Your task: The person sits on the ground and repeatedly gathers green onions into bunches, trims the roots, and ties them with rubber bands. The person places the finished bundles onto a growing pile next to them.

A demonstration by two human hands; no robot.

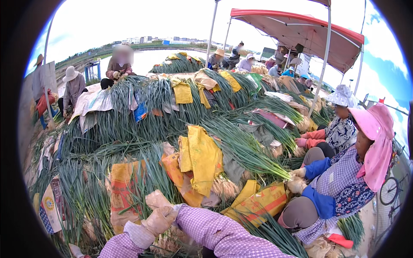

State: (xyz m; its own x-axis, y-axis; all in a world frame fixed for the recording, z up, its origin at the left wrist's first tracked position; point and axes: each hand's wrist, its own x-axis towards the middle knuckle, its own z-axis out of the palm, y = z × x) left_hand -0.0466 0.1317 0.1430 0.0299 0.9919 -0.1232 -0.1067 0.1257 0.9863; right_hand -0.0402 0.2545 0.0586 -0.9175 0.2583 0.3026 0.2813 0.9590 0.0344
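Note:
In pale gloves, my left hand (160, 220) and my right hand (157, 200) meet at the lower centre, the left fingers bent against the heel of the right hand near its cuff. Whether either hand grips anything is unclear. Around them lie long green onions (145, 180) with leaves spread over the heap; pale roots (166, 241) show just below the hands. An orange printed sack (124, 193) lies left of the hands, and a yellow sack (205, 158) lies beyond them on the onions.
Close at right, a seated person in a pink hat (374, 138) holds a bundle of green onions (264, 161). Another person (342, 125) sits behind. A yellow and red sack (258, 203) lies between us. Several people work around the heaps, near canopy poles (323, 61). A bicycle (389, 192) stands far right.

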